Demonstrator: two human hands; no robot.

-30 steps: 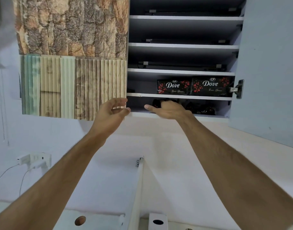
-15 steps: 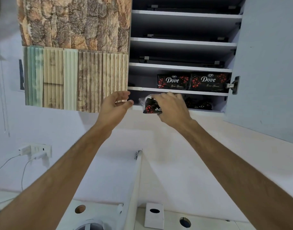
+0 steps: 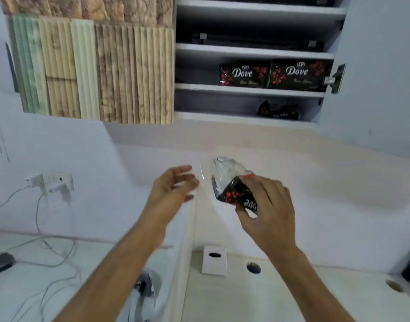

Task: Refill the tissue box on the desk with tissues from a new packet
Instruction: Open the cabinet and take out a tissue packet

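Observation:
My right hand (image 3: pixel 266 212) grips a black tissue packet (image 3: pixel 229 184) with red dots and a clear plastic end, held in the air in front of the wall. My left hand (image 3: pixel 171 191) is open just left of the packet, fingers spread, not touching it. Below, a white tissue box (image 3: pixel 214 263) with a dark oval slot stands upright on the white desk (image 3: pixel 246 298), against the wall.
The wall cupboard (image 3: pixel 253 89) above stands open, its door (image 3: pixel 373 66) swung out to the right. Two more black packets (image 3: pixel 273 74) sit on one shelf and another (image 3: pixel 278 111) on the lowest. Cables and a wall socket (image 3: pixel 50 181) are at left. Round holes (image 3: pixel 253 267) pierce the desk.
My right hand pulled a packet out of the lowest shelf and brought it down in front of the wall. My left hand dropped from the cupboard edge alongside it. The view tilted down.

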